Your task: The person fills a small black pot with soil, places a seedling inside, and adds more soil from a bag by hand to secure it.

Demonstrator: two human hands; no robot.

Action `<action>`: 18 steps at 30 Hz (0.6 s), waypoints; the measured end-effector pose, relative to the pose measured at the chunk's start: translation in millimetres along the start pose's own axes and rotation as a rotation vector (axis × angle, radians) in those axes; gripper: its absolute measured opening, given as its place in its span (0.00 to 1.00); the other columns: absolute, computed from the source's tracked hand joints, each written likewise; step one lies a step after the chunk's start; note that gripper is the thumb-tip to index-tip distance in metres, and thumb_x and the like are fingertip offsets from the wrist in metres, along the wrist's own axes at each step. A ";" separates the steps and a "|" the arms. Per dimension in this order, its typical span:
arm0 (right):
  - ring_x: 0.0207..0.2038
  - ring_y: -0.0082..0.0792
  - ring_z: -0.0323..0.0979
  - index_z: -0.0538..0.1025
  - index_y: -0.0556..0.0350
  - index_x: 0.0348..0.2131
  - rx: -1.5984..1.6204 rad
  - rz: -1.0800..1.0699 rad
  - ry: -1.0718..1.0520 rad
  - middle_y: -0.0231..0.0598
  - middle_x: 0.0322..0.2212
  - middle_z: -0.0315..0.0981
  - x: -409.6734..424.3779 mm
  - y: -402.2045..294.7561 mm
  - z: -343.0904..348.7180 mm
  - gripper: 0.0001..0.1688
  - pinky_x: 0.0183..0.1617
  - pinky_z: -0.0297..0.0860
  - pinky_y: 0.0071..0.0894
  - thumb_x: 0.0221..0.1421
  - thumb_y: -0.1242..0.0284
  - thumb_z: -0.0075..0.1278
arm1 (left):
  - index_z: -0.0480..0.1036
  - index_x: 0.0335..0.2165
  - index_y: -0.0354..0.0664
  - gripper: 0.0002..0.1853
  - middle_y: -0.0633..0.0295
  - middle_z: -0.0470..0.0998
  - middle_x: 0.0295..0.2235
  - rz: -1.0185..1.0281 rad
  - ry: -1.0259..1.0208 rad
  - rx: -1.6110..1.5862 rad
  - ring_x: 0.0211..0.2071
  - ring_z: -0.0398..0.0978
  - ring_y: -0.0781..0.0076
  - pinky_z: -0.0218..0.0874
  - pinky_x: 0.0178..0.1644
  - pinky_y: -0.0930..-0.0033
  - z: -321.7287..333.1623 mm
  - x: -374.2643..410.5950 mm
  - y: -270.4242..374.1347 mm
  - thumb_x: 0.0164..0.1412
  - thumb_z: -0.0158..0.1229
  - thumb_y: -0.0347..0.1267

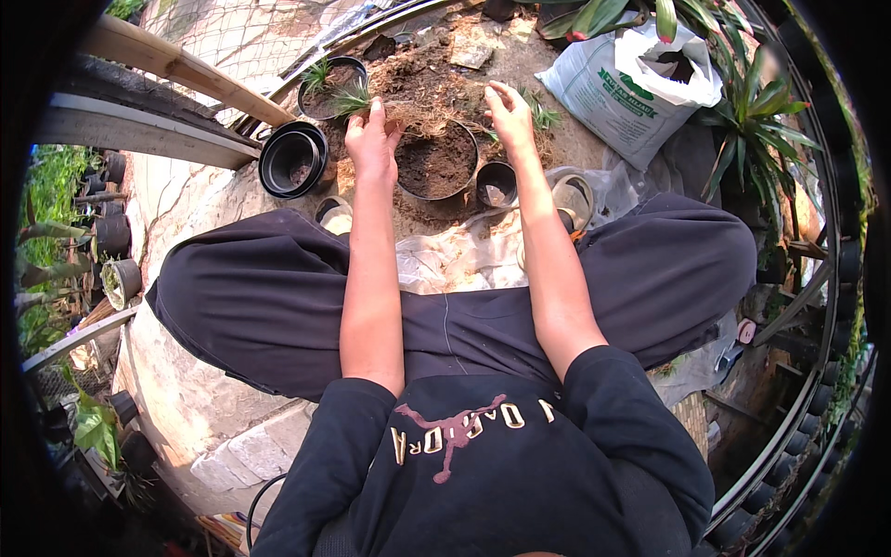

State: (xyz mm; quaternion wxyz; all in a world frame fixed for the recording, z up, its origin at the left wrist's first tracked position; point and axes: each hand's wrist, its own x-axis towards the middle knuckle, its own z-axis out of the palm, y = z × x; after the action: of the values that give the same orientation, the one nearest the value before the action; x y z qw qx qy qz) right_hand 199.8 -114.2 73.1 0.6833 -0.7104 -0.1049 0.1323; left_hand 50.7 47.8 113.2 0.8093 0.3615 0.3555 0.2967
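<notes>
Pinched in my left hand [374, 143] is a small grassy plant [353, 99], its stringy roots [424, 115] trailing right over the rim of a black pot of soil [436, 163]. My right hand [510, 115] is raised beyond that pot's right side, fingers apart, with nothing seen in it. Behind it, more grassy plants [541, 113] lie on the ground. Another black pot [334, 76] with soil and a grassy tuft [317, 74] stands beyond my left hand. A small black pot [496, 184] is right of the middle pot, and nested black pots [293, 160] stand at the left.
An open white sack [612, 90] leans at the upper right beside potted bromeliads [748, 111]. Loose soil [418, 69] covers the ground beyond the pots. Clear plastic sheeting [459, 254] lies between my legs. Wooden posts [188, 66] and netting [243, 35] border the upper left.
</notes>
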 end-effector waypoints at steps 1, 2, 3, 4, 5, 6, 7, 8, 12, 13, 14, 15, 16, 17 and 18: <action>0.33 0.22 0.71 0.76 0.56 0.47 -0.008 -0.010 -0.068 0.35 0.36 0.77 -0.8 -2.3 3.3 0.24 0.36 0.67 0.22 0.58 0.58 0.56 | 0.67 0.47 0.40 0.14 0.61 0.74 0.42 0.008 -0.013 0.044 0.40 0.75 0.67 0.73 0.47 0.57 5.6 -3.1 1.3 0.64 0.57 0.31; 0.37 0.26 0.73 0.75 0.57 0.50 -0.016 -0.021 -0.136 0.40 0.39 0.77 -0.6 -5.0 6.3 0.26 0.41 0.69 0.26 0.58 0.60 0.56 | 0.69 0.46 0.40 0.14 0.62 0.74 0.42 0.024 -0.038 0.052 0.39 0.75 0.69 0.72 0.46 0.59 10.7 -7.9 1.5 0.63 0.59 0.30; 0.42 0.29 0.75 0.74 0.59 0.52 -0.022 -0.032 -0.208 0.45 0.41 0.78 -2.3 -8.4 12.8 0.28 0.47 0.71 0.29 0.57 0.61 0.57 | 0.70 0.45 0.40 0.13 0.64 0.75 0.39 0.042 -0.049 0.084 0.36 0.74 0.72 0.71 0.43 0.64 12.7 -8.9 1.4 0.63 0.59 0.31; 0.43 0.31 0.75 0.74 0.57 0.53 -0.002 -0.091 -0.281 0.45 0.41 0.78 -5.2 -13.9 23.8 0.29 0.49 0.70 0.30 0.56 0.61 0.57 | 0.71 0.44 0.41 0.12 0.65 0.75 0.37 0.058 -0.059 0.116 0.33 0.74 0.75 0.70 0.39 0.68 13.7 -8.7 0.4 0.63 0.59 0.31; 0.43 0.31 0.75 0.74 0.57 0.53 0.019 -0.018 -0.370 0.45 0.42 0.78 -10.4 -19.3 30.1 0.30 0.48 0.70 0.30 0.55 0.61 0.57 | 0.72 0.43 0.42 0.11 0.66 0.76 0.34 0.073 -0.070 0.148 0.30 0.73 0.78 0.69 0.35 0.72 14.5 -8.9 -0.9 0.63 0.60 0.32; 0.43 0.31 0.75 0.74 0.57 0.52 0.009 0.013 -0.454 0.46 0.42 0.78 -18.6 -31.0 37.4 0.29 0.48 0.70 0.29 0.55 0.61 0.57 | 0.75 0.42 0.41 0.10 0.67 0.76 0.33 0.081 -0.069 0.127 0.30 0.73 0.80 0.67 0.34 0.75 14.1 -11.0 -1.2 0.62 0.60 0.31; 0.43 0.31 0.75 0.75 0.57 0.52 -0.002 0.039 -0.532 0.46 0.42 0.79 -22.5 -37.2 42.2 0.28 0.48 0.70 0.29 0.55 0.62 0.57 | 0.75 0.42 0.40 0.10 0.66 0.77 0.33 0.086 -0.075 0.141 0.30 0.73 0.80 0.66 0.33 0.76 11.7 -7.9 -3.9 0.62 0.60 0.30; 0.43 0.31 0.76 0.75 0.59 0.51 0.002 0.040 -0.597 0.46 0.41 0.79 -21.5 -30.7 49.7 0.28 0.47 0.71 0.29 0.54 0.62 0.57 | 0.75 0.42 0.40 0.10 0.66 0.77 0.33 0.091 -0.081 0.155 0.30 0.73 0.80 0.66 0.33 0.76 8.0 -4.1 -6.6 0.62 0.60 0.29; 0.34 0.21 0.72 0.75 0.64 0.50 -0.107 0.113 -0.656 0.35 0.33 0.79 -28.0 -18.0 60.8 0.25 0.40 0.69 0.24 0.58 0.66 0.55 | 0.75 0.41 0.36 0.10 0.65 0.78 0.33 0.151 -0.030 0.194 0.29 0.72 0.81 0.64 0.32 0.77 2.4 -0.4 -11.8 0.60 0.60 0.27; 0.34 0.21 0.72 0.75 0.65 0.49 -0.092 0.142 -0.664 0.35 0.32 0.79 -29.3 -16.9 61.5 0.24 0.39 0.69 0.24 0.59 0.65 0.55 | 0.75 0.42 0.37 0.11 0.65 0.78 0.35 0.154 -0.031 0.248 0.32 0.73 0.80 0.65 0.34 0.76 -0.2 0.1 -11.1 0.60 0.61 0.28; 0.34 0.21 0.72 0.75 0.64 0.50 -0.100 0.142 -0.685 0.34 0.32 0.78 -28.8 -16.4 62.1 0.25 0.40 0.68 0.24 0.59 0.64 0.54 | 0.75 0.43 0.38 0.13 0.64 0.77 0.37 0.156 -0.031 0.303 0.35 0.74 0.78 0.67 0.37 0.75 -3.4 0.7 -9.6 0.60 0.61 0.29; 0.35 0.21 0.72 0.75 0.64 0.50 -0.110 0.141 -0.701 0.34 0.31 0.78 -26.7 -13.4 60.7 0.25 0.41 0.67 0.25 0.60 0.63 0.53 | 0.74 0.44 0.38 0.14 0.63 0.77 0.40 0.157 -0.036 0.356 0.38 0.74 0.77 0.68 0.39 0.73 -2.7 -0.9 -7.7 0.60 0.62 0.31; 0.36 0.21 0.72 0.75 0.63 0.50 -0.120 0.140 -0.718 0.34 0.31 0.78 -24.6 -10.4 59.5 0.25 0.42 0.66 0.25 0.60 0.62 0.53 | 0.75 0.43 0.36 0.13 0.63 0.78 0.36 0.177 -0.030 0.383 0.35 0.74 0.79 0.67 0.37 0.74 -1.2 -2.5 -6.3 0.60 0.62 0.29; 0.36 0.21 0.71 0.75 0.62 0.49 -0.071 0.170 -0.697 0.34 0.31 0.78 -22.9 -7.2 59.3 0.25 0.43 0.65 0.25 0.61 0.60 0.52 | 0.75 0.41 0.34 0.12 0.64 0.78 0.33 0.196 -0.024 0.410 0.32 0.73 0.80 0.65 0.34 0.76 0.3 -3.6 -4.6 0.59 0.62 0.28; 0.37 0.21 0.71 0.76 0.61 0.49 -0.021 0.200 -0.679 0.34 0.31 0.78 -21.6 -2.9 60.2 0.25 0.45 0.64 0.25 0.61 0.59 0.51 | 0.76 0.39 0.32 0.10 0.65 0.79 0.30 0.216 -0.016 0.437 0.28 0.73 0.81 0.63 0.32 0.77 2.1 -5.1 -2.7 0.59 0.62 0.27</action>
State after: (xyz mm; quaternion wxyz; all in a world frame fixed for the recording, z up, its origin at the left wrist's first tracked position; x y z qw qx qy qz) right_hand 159.6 -64.4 75.1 0.5857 -0.6399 -0.2573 0.4259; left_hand 50.1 41.7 113.9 0.6784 0.5661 0.3640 0.2948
